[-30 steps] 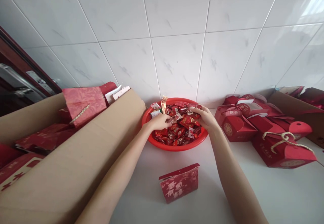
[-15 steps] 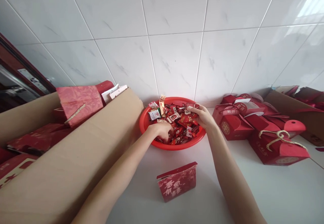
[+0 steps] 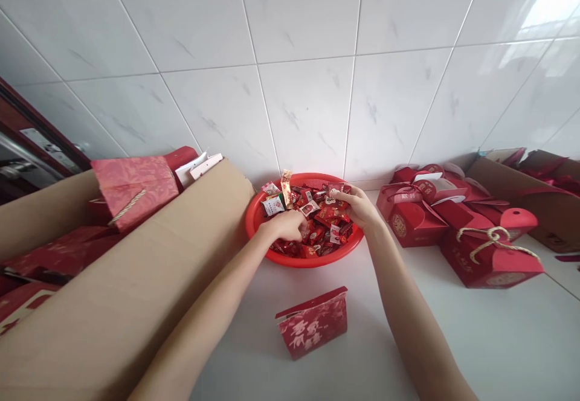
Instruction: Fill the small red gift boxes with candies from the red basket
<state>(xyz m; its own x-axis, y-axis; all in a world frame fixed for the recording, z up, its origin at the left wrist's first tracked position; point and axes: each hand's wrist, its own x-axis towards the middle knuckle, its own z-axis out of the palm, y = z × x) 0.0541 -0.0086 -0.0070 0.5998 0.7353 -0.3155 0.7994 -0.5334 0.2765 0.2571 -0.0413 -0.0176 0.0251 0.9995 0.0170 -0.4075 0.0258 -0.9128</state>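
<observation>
A red plastic basket [image 3: 312, 263] by the tiled wall holds many small wrapped candies [image 3: 334, 212], mostly red. My left hand [image 3: 289, 226] reaches into its left-middle part, fingers curled down among the candies; what they grip is hidden. Over the right rim, my right hand [image 3: 361, 206] pinches a red wrapped candy [image 3: 336, 191] between thumb and fingers. A gold packet [image 3: 286, 191] and a white packet [image 3: 272, 206] lie at the basket's back left. In front of the basket a small red paper box [image 3: 315, 327] with white lettering stands on the white surface, its top slightly parted.
On the left stands a large cardboard box [image 3: 149, 274] with red gift bags [image 3: 136, 189] inside. Several red gift boxes [image 3: 410, 217] are grouped at the right, one with a cord handle [image 3: 493, 238]. Behind them is another cardboard box [image 3: 512, 198]. White tiles [image 3: 303, 105] back the surface.
The whole view has shifted slightly. My left hand has lifted a little among the candies. My right hand still pinches the red candy near the right rim.
</observation>
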